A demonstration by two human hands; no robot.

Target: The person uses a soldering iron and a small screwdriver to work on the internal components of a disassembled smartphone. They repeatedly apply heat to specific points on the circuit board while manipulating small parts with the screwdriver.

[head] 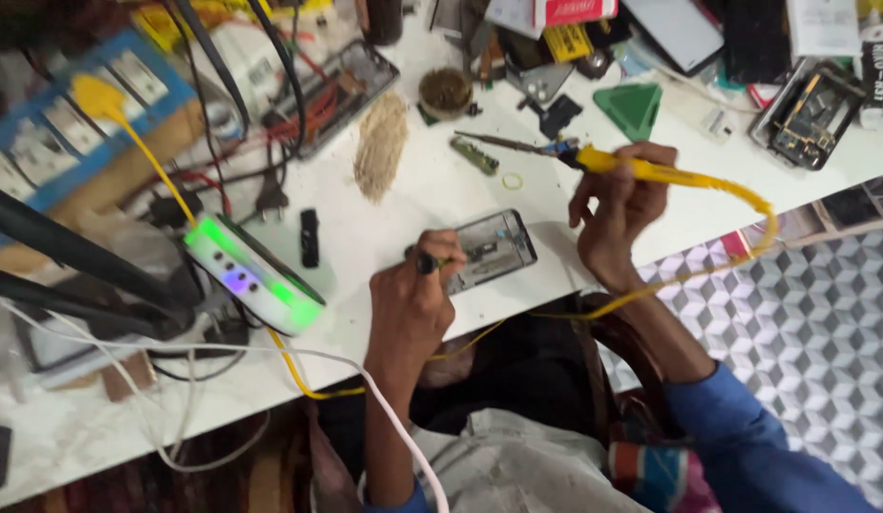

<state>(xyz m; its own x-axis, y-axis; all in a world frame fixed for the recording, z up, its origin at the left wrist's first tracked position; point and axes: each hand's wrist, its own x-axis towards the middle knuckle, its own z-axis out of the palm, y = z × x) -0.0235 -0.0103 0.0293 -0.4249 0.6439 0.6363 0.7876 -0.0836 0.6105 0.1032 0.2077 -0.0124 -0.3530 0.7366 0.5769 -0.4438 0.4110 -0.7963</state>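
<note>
An opened phone lies flat on the white table near its front edge. My left hand holds a thin dark tool whose tip rests on the phone's left side. My right hand is raised to the right of the phone and grips a yellow-handled soldering iron. The iron's metal tip points left above the table. Its yellow cord loops right and back under my wrist.
A glowing green and white device sits left of the phone, beside a small black block. A brown sponge strip, a round tin, a green triangle pick, a circuit board and tangled cables crowd the back.
</note>
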